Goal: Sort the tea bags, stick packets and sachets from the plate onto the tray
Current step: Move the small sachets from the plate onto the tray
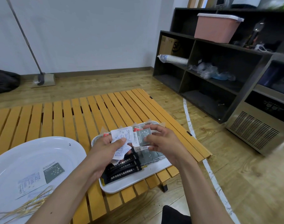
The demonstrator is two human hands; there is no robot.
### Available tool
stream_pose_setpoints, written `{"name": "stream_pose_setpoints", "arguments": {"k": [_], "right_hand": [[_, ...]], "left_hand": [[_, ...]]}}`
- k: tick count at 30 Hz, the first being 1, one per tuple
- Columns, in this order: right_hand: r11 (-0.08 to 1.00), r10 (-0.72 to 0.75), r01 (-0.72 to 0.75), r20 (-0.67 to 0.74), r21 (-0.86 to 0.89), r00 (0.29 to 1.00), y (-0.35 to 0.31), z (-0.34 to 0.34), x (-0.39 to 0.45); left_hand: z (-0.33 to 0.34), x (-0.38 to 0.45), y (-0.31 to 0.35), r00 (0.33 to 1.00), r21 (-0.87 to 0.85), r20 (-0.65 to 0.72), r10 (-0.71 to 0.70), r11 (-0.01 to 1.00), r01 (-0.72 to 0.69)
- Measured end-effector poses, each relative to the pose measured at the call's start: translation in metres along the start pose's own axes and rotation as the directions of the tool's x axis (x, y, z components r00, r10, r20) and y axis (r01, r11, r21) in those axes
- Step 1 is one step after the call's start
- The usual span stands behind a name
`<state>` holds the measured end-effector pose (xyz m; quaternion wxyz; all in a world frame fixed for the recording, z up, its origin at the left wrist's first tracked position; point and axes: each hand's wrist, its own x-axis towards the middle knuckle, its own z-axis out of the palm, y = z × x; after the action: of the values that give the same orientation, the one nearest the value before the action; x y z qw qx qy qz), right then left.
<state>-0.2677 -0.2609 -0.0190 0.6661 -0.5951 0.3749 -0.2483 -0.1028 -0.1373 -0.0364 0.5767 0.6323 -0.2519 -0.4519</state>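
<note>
Now white sachets (120, 139) pinched in left hand (105, 152), grey sachet (142, 137) pinched by right hand (162, 141) fingers (148, 139) over tray (138, 180); loose bunch could be dropped, mis-sorted.

- I see both forearms bare from the lower edge of the picture up to the wrists; no sleeve shows on either one.
- My left hand (105, 147) wears no glove, no ring and no watch that I can see.
- My right hand (163, 141) is bare in the same way, with short nails on the fingers that show.
- Below the right forearm, near the bottom edge, there is a piece of black clothing (175, 215), probably at the knee.
</note>
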Motion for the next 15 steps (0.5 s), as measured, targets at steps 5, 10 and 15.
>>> {"name": "stream_pose_setpoints", "arguments": {"k": [5, 10, 15], "right_hand": [[1.0, 0.025, -0.025, 0.019, 0.003, 0.999, 0.0, -0.001, 0.0], [0.999, 0.003, 0.013, -0.344, 0.044, 0.939, 0.004, -0.02, 0.006], [1.0, 0.026, -0.014, -0.591, 0.026, 0.806, 0.012, -0.05, 0.012]], "left_hand": [[-0.001, 0.0, 0.001, 1.0, -0.004, -0.029, 0.004, 1.0, -0.005], [-0.004, 0.003, -0.001, 0.999, 0.006, -0.053, 0.012, 1.0, -0.012], [-0.004, 0.004, -0.001, 0.998, -0.006, -0.056, -0.001, 1.0, 0.001]]}}
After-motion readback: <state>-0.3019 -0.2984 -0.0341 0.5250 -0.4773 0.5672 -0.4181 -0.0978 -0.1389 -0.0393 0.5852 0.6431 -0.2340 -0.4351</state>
